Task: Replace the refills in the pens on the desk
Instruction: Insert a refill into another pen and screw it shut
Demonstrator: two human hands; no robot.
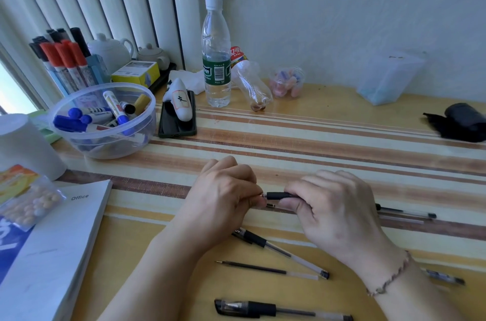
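Capped black pen (278, 310) lies at desk's (342, 141) near edge; loose refill (268, 270) and another pen (282, 251) lie just beyond it. Left hand (223, 197) pinches something small at the tip end, can't tell what. Right hand (334, 205) grips held pen's black barrel (282, 195), mid-desk. Judgement: light, stiff plastic, smooth and slippery; refill thin, probably bendable. Hold barrel at rubber grip, pull refill straight.

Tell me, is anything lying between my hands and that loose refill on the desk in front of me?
Yes. A whole pen lies slantwise on the desk between the hands and the loose refill. Both the left hand and right hand already grip a pen part.
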